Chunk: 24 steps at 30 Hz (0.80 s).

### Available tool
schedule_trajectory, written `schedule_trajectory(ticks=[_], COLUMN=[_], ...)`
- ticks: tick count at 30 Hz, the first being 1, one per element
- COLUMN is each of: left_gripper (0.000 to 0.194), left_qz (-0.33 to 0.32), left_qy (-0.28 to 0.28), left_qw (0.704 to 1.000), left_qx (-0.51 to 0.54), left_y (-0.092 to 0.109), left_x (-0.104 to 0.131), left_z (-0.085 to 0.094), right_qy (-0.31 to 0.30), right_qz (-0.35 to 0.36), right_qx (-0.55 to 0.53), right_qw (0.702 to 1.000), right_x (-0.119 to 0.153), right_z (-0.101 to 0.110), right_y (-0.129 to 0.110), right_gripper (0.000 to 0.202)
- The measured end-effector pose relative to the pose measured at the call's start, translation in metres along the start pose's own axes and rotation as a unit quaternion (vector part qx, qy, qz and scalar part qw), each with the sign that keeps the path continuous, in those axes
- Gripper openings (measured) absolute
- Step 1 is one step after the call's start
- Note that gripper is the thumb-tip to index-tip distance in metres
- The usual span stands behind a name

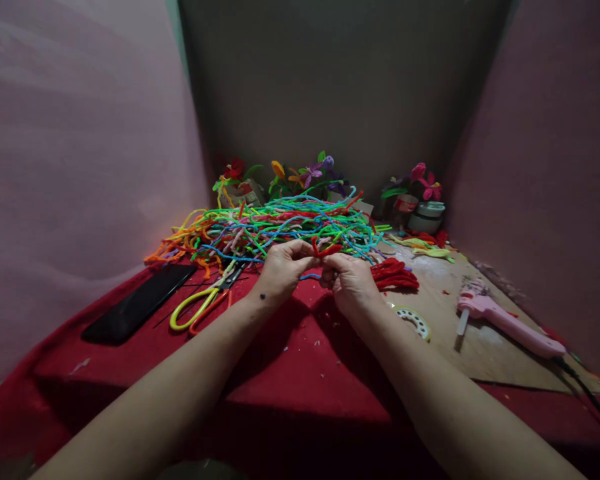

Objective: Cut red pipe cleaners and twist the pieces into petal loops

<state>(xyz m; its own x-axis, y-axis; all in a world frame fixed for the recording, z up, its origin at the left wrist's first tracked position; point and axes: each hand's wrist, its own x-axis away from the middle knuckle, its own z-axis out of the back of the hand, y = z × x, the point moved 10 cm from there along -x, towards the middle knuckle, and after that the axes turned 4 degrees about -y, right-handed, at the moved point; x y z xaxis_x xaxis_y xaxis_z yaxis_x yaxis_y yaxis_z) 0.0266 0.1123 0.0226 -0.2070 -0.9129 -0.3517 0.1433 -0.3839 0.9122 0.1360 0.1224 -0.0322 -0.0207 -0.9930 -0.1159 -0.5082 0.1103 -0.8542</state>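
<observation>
Both hands meet over the middle of the red-covered table, pinching a short bent red pipe cleaner [326,251] between them. My left hand [281,268] grips its left side with thumb and forefinger. On the other side, my right hand [349,279] has its fingers curled and closed on it. Just behind the hands lies a big tangled heap of multicoloured pipe cleaners [280,223]. A bundle of red pipe cleaners [394,275] rests beside my right hand, partly hidden by it. Scissors [200,310] with yellow and orange handles lie left of my left wrist.
A black phone [140,303] lies at the left. On a brown board [473,360] at the right sit a pink glue gun [510,320] with a cord and a tape roll [414,321] partly under my right forearm. Pipe-cleaner flowers [310,172] and a jar [427,217] stand behind.
</observation>
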Motion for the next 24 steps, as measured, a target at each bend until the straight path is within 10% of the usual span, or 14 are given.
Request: schedule_trajectory(ticks=[24], left_gripper=[0.01], left_qz=[-0.146], left_qy=[0.048], left_qw=[0.953], left_qx=[-0.261], left_y=[0.029], left_x=[0.012], left_z=[-0.001], right_qy=[-0.043], right_qz=[0.012], right_qx=[-0.052], right_qw=[0.998], right_x=[0.003], right_z=[-0.017], right_y=[-0.005], right_gripper=[0.011])
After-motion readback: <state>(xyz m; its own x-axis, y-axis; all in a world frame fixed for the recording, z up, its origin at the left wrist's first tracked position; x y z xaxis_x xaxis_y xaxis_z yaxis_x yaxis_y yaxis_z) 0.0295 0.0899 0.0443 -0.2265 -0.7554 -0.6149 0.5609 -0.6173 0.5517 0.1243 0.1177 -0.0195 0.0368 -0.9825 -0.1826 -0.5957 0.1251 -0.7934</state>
